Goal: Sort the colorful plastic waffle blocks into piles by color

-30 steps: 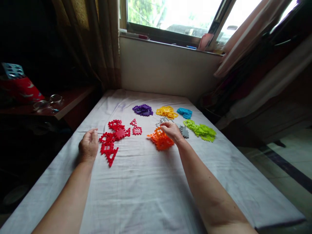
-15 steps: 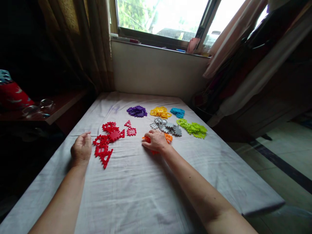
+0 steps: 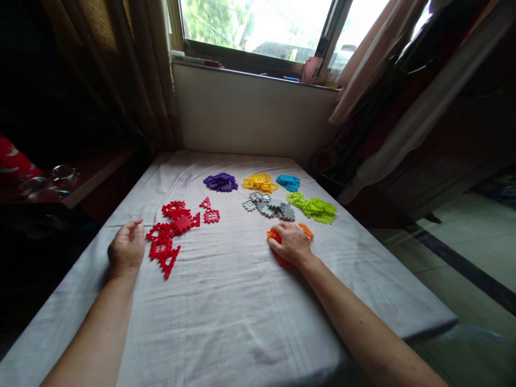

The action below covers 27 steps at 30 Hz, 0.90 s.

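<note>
**A:** Orange, was it, the heap under the right hand [image 3: 291, 243]?

**B:** Yes. The orange interlocking plastic pieces [image 3: 308, 230] lay on the white cloth-covered tabletop [image 3: 226, 306]. The palm was down over them with the fingers bent across the top. I could not tell whether it gripped them or only pressed on them.

**A:** And the left hand [image 3: 126, 248]?

**B:** It rested on its edge, loosely half-open and empty. It was just beside the red lattice plastic pieces [image 3: 169, 236], not touching them.

**A:** What lay beyond?

**B:** The grey plastic pieces [image 3: 269, 205] were near, just past the right hand, and the lime-green plastic pieces [image 3: 312, 207] were beside those. Farther back ran a row of purple plastic pieces [image 3: 221, 182], yellow plastic pieces [image 3: 260, 183] and blue plastic pieces [image 3: 288, 182].
</note>
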Available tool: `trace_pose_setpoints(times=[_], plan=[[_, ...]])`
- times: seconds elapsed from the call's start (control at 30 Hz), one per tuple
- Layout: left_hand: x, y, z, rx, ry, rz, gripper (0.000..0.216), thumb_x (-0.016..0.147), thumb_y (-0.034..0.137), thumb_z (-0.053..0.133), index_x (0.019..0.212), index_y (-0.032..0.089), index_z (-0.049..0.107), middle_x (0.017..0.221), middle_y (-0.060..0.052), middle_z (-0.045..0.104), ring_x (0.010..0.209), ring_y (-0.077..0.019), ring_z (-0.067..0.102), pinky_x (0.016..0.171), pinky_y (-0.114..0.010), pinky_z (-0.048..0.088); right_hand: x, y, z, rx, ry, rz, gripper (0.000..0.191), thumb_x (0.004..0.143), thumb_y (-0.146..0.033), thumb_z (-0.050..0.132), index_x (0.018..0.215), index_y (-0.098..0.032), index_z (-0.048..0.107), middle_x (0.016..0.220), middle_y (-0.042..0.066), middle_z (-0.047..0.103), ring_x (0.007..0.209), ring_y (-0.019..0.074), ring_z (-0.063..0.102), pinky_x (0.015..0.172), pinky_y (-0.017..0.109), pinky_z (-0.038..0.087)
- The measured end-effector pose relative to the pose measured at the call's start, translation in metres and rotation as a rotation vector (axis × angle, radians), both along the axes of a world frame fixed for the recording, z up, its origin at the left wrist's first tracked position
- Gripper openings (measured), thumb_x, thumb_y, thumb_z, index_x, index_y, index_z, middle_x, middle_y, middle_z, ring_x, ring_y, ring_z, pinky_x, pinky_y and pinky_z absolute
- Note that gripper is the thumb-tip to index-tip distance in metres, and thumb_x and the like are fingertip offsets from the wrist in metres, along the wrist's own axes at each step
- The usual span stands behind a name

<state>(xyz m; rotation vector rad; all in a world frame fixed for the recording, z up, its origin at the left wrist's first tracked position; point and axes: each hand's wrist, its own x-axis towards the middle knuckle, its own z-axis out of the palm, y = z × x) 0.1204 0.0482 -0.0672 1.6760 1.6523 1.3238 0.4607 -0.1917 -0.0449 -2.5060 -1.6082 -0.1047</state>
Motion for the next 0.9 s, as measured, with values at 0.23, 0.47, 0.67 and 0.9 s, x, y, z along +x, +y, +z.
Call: trace_pose_setpoints(times=[0.23,0.47,0.67,0.9], plan=[[0.001,-0.004,0.006,-0.025,0.028,0.005,0.039,0.077,0.036,0.054,0.106,0.016,0.071,0.086,-0.005,0.071,0.078,-0.0173,0.063,0.079,-0.03,0.053,0.034,-0.019,-0.004,-0.02,-0.065,-0.161,0.032,0.089,-0.038,0.053,0.111,-0.022,0.07,0.121,0.011,0.069,0.11,0.0275,0.059,0.09,0.039,0.037],[0.002,-0.004,0.005,-0.05,0.049,0.008,0.04,0.079,0.036,0.056,0.11,0.016,0.071,0.094,-0.006,0.073,0.08,-0.017,0.061,0.083,-0.03,0.051,0.035,-0.022,-0.006,0.04,-0.063,-0.157,0.037,0.088,-0.04,0.057,0.118,-0.021,0.069,0.124,0.01,0.069,0.116,0.027,0.058,0.096,0.038,0.037],[0.001,-0.003,0.004,-0.076,0.033,0.002,0.04,0.08,0.034,0.057,0.113,0.016,0.071,0.1,-0.006,0.073,0.086,-0.0176,0.062,0.086,-0.031,0.051,0.05,-0.018,0.008,0.12,-0.079,-0.277,0.036,0.093,-0.036,0.051,0.119,-0.022,0.07,0.131,0.01,0.066,0.119,0.0263,0.058,0.1,0.039,0.038],[0.0,0.0,0.001,-0.067,0.062,-0.009,0.037,0.081,0.033,0.057,0.112,0.017,0.07,0.1,-0.006,0.073,0.088,-0.0186,0.064,0.088,-0.033,0.052,0.085,-0.029,0.018,-0.147,0.028,-0.518,0.043,0.097,-0.031,0.037,0.126,-0.023,0.068,0.126,0.012,0.069,0.115,0.0286,0.061,0.092,0.041,0.045]])
